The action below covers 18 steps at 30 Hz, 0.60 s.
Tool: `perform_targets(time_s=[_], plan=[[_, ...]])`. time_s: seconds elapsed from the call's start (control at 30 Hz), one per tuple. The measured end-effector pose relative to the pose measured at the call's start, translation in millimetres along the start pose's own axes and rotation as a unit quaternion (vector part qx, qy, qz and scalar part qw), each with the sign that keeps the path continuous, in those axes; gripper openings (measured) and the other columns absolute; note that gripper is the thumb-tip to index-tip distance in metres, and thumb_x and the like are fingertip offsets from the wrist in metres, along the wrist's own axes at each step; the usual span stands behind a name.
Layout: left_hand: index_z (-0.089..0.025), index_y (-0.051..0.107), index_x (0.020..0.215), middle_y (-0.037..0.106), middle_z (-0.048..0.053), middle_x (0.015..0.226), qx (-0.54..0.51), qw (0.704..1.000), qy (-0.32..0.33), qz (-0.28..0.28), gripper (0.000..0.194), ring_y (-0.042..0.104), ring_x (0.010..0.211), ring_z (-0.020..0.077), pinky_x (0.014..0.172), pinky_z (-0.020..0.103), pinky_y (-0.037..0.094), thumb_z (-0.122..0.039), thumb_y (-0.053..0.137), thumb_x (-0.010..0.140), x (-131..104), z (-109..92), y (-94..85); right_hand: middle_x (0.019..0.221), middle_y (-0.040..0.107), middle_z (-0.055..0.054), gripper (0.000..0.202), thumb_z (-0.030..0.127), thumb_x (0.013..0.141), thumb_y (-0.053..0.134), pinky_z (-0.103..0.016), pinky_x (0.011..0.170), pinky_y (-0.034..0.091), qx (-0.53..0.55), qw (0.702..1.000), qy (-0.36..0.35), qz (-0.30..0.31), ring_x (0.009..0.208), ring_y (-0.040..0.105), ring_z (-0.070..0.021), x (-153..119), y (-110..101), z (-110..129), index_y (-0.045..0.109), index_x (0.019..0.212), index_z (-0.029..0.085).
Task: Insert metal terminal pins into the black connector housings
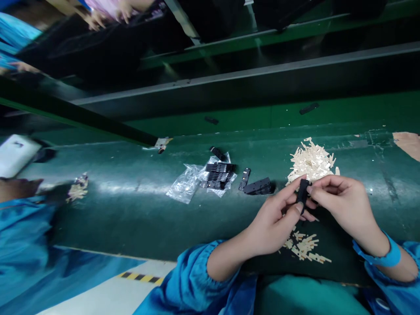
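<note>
Between my two hands is a small black plastic part [302, 196], held upright over the green bench. My left hand [278, 216] grips it from the left, thumb on its front face. My right hand [341, 199] is closed at its upper right end, thumb and index finger pinched together; whether a small piece sits between them is hidden. Just behind my hands rises a heap of cream-coloured flat strips [311, 159]. A smaller scatter of the same strips [306, 247] lies below them, near the bench edge. Left of my hands, several black parts [257, 187] lie fanned in a stack.
More black parts [219, 173] lie on a clear plastic bag [187, 183]. Two single black parts lie on the far green surface. A slanted green post [98, 122] stands at left. A co-worker's blue sleeve [22, 227] is beside a small mixed pile [78, 188].
</note>
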<state>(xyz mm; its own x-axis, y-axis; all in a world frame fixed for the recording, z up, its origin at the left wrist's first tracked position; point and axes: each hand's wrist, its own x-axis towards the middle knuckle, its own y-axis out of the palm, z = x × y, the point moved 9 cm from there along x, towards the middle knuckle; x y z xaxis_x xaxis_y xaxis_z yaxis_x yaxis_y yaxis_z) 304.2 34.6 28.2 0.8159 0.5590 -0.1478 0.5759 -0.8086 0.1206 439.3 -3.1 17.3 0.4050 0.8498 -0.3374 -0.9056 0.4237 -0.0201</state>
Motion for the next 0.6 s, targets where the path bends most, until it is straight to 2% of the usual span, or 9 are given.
perform_targets(time_s=[0.23, 0.37, 0.6], plan=[[-0.023, 0.032, 0.162, 0.073, 0.011, 0.114, -0.014, 1.000, -0.001, 0.005, 0.060, 0.077, 0.090, 0.0202, 0.084, 0.037, 0.065, -0.020, 0.047, 0.103, 0.7, 0.4, -0.8, 0.061, 0.073, -0.002, 0.012, 0.031, 0.076, 0.077, -0.028, 0.054, 0.057, -0.005, 1.000, 0.000, 0.000, 0.055, 0.070, -0.0181, -0.2, 0.2, -1.0, 0.073, 0.073, 0.021], [-0.023, 0.033, 0.161, 0.074, 0.011, 0.112, -0.021, 1.000, -0.005, 0.002, 0.060, 0.078, 0.091, 0.0204, 0.085, 0.036, 0.065, -0.022, 0.048, 0.104, 0.7, 2.8, -1.7, 0.061, 0.073, -0.002, 0.011, 0.029, 0.072, 0.079, -0.028, 0.054, 0.057, 0.012, 1.000, 0.012, 0.007, 0.054, 0.070, -0.0179, 0.9, 1.5, -1.4, 0.073, 0.071, 0.020], [-0.025, 0.034, 0.161, 0.073, 0.011, 0.112, -0.025, 1.000, 0.005, 0.009, 0.059, 0.077, 0.090, 0.0196, 0.084, 0.035, 0.065, -0.021, 0.048, 0.104, 0.7, -0.6, -0.1, 0.055, 0.069, -0.001, 0.014, 0.030, 0.069, 0.080, -0.025, 0.050, 0.052, 0.035, 0.999, 0.039, 0.017, 0.050, 0.063, -0.0145, 3.7, 3.6, -1.7, 0.073, 0.067, 0.019]])
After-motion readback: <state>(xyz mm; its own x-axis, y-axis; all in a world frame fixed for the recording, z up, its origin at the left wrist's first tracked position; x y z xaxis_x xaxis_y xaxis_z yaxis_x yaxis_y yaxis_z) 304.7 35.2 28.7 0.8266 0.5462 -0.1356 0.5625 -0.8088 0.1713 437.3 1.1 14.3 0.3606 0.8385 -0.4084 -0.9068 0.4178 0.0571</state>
